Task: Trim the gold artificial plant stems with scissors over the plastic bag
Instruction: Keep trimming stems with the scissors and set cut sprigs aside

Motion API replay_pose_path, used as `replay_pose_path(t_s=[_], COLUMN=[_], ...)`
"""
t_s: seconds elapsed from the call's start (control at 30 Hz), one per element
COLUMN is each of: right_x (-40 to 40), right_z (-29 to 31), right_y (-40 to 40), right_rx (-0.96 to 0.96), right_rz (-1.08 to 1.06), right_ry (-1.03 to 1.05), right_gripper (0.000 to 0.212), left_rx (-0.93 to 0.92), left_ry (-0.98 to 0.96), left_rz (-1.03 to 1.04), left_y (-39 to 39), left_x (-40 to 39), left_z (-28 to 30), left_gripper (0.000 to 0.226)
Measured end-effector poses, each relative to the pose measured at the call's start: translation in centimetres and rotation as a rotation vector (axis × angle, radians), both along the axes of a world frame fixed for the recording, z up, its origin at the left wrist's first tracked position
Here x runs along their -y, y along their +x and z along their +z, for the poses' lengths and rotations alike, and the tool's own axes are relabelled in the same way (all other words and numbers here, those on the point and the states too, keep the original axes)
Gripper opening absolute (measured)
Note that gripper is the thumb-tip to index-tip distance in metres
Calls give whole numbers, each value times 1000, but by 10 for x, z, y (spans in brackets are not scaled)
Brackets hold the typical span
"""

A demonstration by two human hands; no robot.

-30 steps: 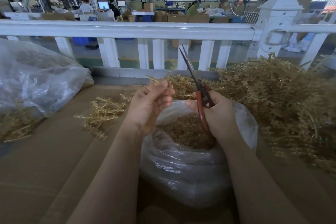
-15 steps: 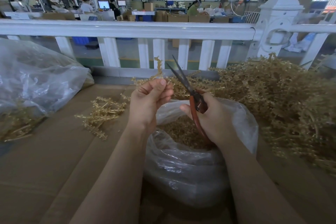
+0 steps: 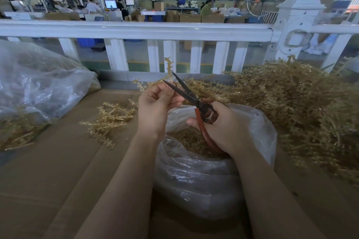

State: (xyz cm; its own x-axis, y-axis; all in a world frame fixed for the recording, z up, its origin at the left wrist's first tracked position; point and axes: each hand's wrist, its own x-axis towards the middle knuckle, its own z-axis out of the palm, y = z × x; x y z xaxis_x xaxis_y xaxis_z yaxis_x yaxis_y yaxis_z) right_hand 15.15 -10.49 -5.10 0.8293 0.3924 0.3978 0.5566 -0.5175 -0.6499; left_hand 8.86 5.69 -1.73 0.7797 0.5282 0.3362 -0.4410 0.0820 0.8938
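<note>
Working over the plastic bag (image 3: 213, 176) at 6 o'clock | scissors (image 3: 186, 93) have swung in from 12 o'clock, blades now parted beside the sprig, so we are judging a cut imminent | right hand (image 3: 219, 128) curling round the red handles | left hand (image 3: 155, 106) pinching the gold stem (image 3: 168, 68), knobbly, rising toward 12 o'clock.
</note>
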Motion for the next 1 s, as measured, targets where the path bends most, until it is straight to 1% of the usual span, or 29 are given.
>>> replay_pose_path(t_s=[0.13,0.27,0.4,0.5,0.63,0.8,0.87,1.0], right_x=[0,0,1,1,1,0,0,1], right_z=[5,8,10,11,10,10,10,7], right_y=[-5,-7,-10,-11,-11,-11,-10,-8], right_rx=[49,67,142,189,198,193,207,233], right_rz=[-45,-58,-79,-103,-108,-90,-99,-118], right_ry=[-32,-59,-99,-94,-85,-71,-74,-78], right_gripper=[64,62,65,64,66,68,68,65], left_rx=[5,17,14,15,16,3,-1,-2], left_ry=[-55,-84,-116,-158,-188,-197,-190,-186], left_rz=[-7,-26,-21,-42,-69,-74,-72,-79], left_y=[1,0,-1,-1,-1,0,0,-1], left_x=[-1,-1,0,1,1,-1,-2,-2], left_z=[-1,-1,0,1,0,-1,-1,-1], left_gripper=[16,17,24,21,25,22,24,21])
